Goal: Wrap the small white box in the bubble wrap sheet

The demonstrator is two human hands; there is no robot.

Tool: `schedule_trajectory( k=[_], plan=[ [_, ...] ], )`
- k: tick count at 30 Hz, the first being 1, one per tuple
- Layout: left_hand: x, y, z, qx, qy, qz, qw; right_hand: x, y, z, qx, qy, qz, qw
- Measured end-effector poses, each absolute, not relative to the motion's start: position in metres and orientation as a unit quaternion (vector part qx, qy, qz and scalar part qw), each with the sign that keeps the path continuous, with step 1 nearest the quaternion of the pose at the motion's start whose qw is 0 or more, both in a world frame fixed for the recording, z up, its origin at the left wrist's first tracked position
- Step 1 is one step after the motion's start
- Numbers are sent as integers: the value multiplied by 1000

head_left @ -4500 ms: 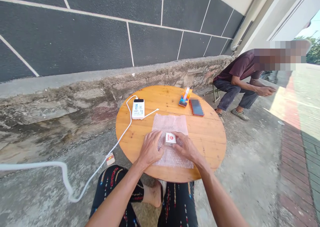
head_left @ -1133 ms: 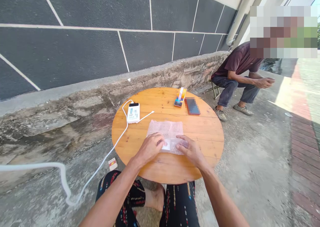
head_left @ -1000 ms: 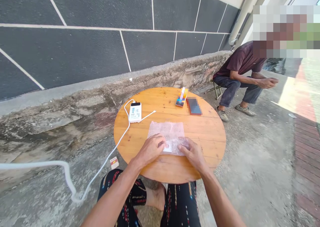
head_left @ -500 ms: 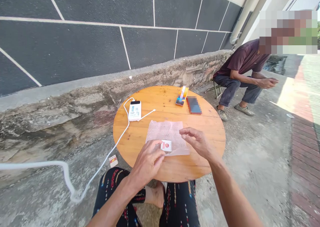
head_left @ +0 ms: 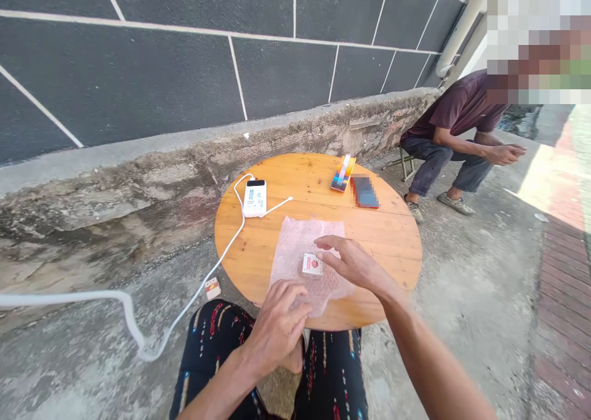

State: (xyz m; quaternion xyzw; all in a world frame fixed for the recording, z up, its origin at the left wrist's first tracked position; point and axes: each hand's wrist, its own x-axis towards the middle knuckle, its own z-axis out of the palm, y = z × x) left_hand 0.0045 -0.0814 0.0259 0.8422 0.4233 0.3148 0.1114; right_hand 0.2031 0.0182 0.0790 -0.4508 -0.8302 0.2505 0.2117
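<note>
A sheet of pinkish bubble wrap [head_left: 295, 247] lies on the round wooden table [head_left: 392, 235]. A small white box with a red mark [head_left: 312, 265] rests on the sheet. My right hand [head_left: 351, 263] sits beside the box with fingertips touching its right side, fingers partly spread. My left hand [head_left: 278, 324] is at the table's near edge, fingers pinching the near edge of the bubble wrap, which hangs slightly past the rim.
A white power bank [head_left: 255, 197] with a white cable [head_left: 217, 263] lies at the table's left. A colourful packet [head_left: 343, 173] and a dark phone [head_left: 364, 192] lie at the back. Another person [head_left: 455, 124] sits at the right. A small carton [head_left: 213, 288] lies on the ground.
The fold was opened and the sheet now lies flat with the box on top. My left hand drew back to the sheet's near edge; my right hand came down beside the box.
</note>
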Motion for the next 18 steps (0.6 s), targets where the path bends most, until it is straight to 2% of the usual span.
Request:
schedule_trajectory(
  k=[4, 6, 18],
  plan=[
    [4, -82, 25, 847, 417, 308, 117, 192, 14, 73, -451, -871, 163, 112],
    [3, -82, 25, 847, 419, 305, 120, 187, 11, 65, -453, -878, 127, 90],
    [-1, -83, 26, 845, 422, 298, 138, 186, 9, 50, -443, -883, 112, 112]
  ],
)
